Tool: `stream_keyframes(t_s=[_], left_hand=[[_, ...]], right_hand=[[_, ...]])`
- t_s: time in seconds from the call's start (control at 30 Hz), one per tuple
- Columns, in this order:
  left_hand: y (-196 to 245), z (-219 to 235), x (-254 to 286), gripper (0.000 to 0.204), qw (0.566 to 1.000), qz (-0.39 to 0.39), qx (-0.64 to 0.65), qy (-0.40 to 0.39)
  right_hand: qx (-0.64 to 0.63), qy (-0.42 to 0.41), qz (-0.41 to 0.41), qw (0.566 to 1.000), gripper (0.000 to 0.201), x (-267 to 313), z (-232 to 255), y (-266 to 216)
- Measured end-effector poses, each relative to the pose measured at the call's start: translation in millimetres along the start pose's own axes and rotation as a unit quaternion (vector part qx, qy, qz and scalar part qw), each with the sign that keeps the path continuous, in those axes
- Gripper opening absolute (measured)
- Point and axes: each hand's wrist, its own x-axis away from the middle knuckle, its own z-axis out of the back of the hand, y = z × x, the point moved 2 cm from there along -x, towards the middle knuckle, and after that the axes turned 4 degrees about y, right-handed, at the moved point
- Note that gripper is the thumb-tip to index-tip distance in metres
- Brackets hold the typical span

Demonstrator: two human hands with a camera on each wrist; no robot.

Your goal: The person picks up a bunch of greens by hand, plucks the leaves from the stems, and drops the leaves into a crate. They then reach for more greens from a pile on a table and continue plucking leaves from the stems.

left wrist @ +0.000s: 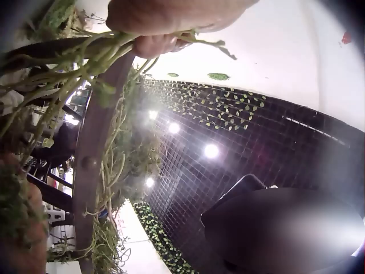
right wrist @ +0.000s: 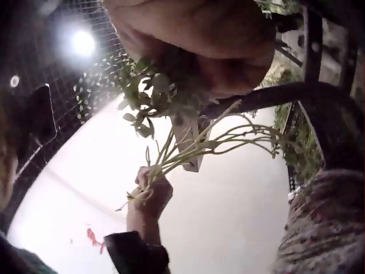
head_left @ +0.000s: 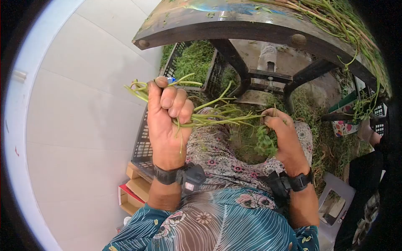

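Observation:
A bunch of long green stems stretches between the two hands above the lap. My left hand grips it with curled fingers, palm toward the head camera; stem ends stick out past the fist. At the other side my right hand pinches the stems between thumb and fingers, and a leafy tuft hangs below those fingers. Seen from the right wrist, leaves show under the right hand, with the left fist farther off. The left wrist view shows stems running out from the left hand.
A dark-rimmed table curves ahead, with a heap of stems on it. Below stands a black crate of greens. Cut plants litter the floor. A grey plastic stool is at right, a pale wall at left.

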Motion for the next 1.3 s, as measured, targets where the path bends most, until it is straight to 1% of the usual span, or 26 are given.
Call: stream_keyframes(t_s=[0.03, 0.07, 0.1, 0.2, 0.23, 0.27, 0.3, 0.33, 0.4, 0.43, 0.47, 0.5, 0.53, 0.57, 0.63, 0.67, 0.77, 0.87, 0.93, 0.97, 1.07, 1.17, 1.27, 1.3], left_hand=[[-0.2, 0.3, -1.6, 0.021, 1.0, -0.001, -0.001, -0.01], [-0.8, 2.0, -4.1, 0.021, 1.0, -0.001, -0.001, -0.021], [-0.6, 4.2, -5.1, 0.021, 1.0, -0.001, -0.001, -0.03], [3.7, 10.3, -7.7, 0.022, 0.996, 0.019, -0.016, -0.082], [10.9, 11.5, -9.8, 0.022, 0.997, 0.007, 0.007, -0.077], [21.8, 13.3, -12.6, 0.022, 0.997, -0.009, 0.029, -0.07], [30.6, 15.2, -13.5, 0.022, 0.997, -0.024, 0.049, -0.063], [34.0, 18.3, -14.0, 0.023, 0.996, -0.016, 0.06, -0.063], [37.4, 34.5, -17.6, 0.023, 0.997, 0.004, 0.068, -0.033], [37.4, 44.7, -20.2, 0.024, 0.997, 0.016, 0.074, -0.019], [37.3, 55.5, -22.6, 0.024, 0.995, 0.028, 0.094, -0.009], [37.3, 66.8, -24.9, 0.024, 0.993, 0.04, 0.114, 0.001], [37.6, 75.5, -26.2, 0.025, 0.99, 0.05, 0.134, 0.011], [38.2, 81.9, -26.5, 0.025, 0.987, 0.062, 0.142, 0.029], [41.5, 92.2, -25.1, 0.026, 0.982, 0.084, 0.156, 0.068], [42.9, 95.9, -23.2, 0.027, 0.983, 0.089, 0.143, 0.075], [52.9, 119.7, -23.2, 0.026, 0.983, 0.101, 0.138, 0.067], [61.0, 133.1, -16.8, 0.024, 0.989, 0.062, 0.078, 0.112], [63.7, 138.1, -13.8, 0.023, 0.987, 0.035, 0.047, 0.152], [65.0, 141.8, -13.2, 0.023, 0.988, 0.037, 0.029, 0.148], [68.0, 150.2, -12.2, 0.022, 0.989, 0.047, -0.029, 0.138], [68.5, 152.0, -11.0, 0.021, 0.986, 0.063, -0.087, 0.126], [68.7, 154.9, -9.4, 0.019, 0.983, 0.094, -0.122, 0.097], [69.1, 154.4, -8.2, 0.019, 0.979, 0.092, -0.151, 0.105]], right_hand=[[0.146, 0.005, 0.112, 0.983, 0.019, -1.8, 1.4, -0.2], [0.288, 0.01, 0.219, 0.932, 0.019, -5.2, 2.8, 4.8], [0.42, 0.015, 0.318, 0.85, 0.02, -7.8, 3.7, 11.2], [0.558, 0.069, 0.311, 0.766, 0.022, -32.1, 25.6, 32.3], [0.4, 0.071, 0.223, 0.886, 0.022, -34.8, 40.6, 29.0], [0.225, 0.065, 0.122, 0.965, 0.023, -36.4, 55.2, 23.9], [0.038, 0.057, 0.013, 0.998, 0.024, -36.3, 64.2, 23.2], [0.003, 0.086, 0.003, 0.996, 0.025, -34.6, 69.2, 22.4], [-0.065, 0.15, -0.015, 0.986, 0.027, -29.3, 80.1, 23.3], [0.124, 0.058, 0.183, 0.974, 0.029, -32.6, 81.8, 18.9], [0.304, -0.039, 0.364, 0.88, 0.031, -36.0, 80.8, 20.4], [0.161, -0.078, 0.168, 0.969, 0.033, -29.3, 63.6, 25.2], [-0.002, -0.045, -0.03, 0.999, 0.036, -20.2, 47.2, 30.7], [0.061, -0.067, -0.021, 0.996, 0.035, -16.3, 32.3, 26.2], [0.184, -0.112, -0.003, 0.977, 0.034, -15.2, 15.2, 22.4], [0.219, -0.11, 0.05, 0.968, 0.03, -20.7, 13.5, 29.2], [0.271, -0.142, 0.054, 0.95, 0.027, -24.6, 1.7, 27.2], [0.325, -0.17, 0.038, 0.93, 0.025, -24.1, -11.8, 29.0], [0.356, -0.21, 0.06, 0.909, 0.026, -30.0, -16.1, 39.2], [0.371, -0.23, 0.071, 0.897, 0.027, -33.8, -18.3, 46.7], [0.372, -0.252, 0.118, 0.886, 0.028, -43.7, -25.4, 66.0], [0.466, -0.22, 0.16, 0.842, 0.028, -44.8, -37.2, 74.7], [0.483, -0.215, 0.165, 0.833, 0.028, -42.1, -52.0, 80.1], [0.487, -0.211, 0.184, 0.828, 0.028, -44.6, -53.6, 84.2]])
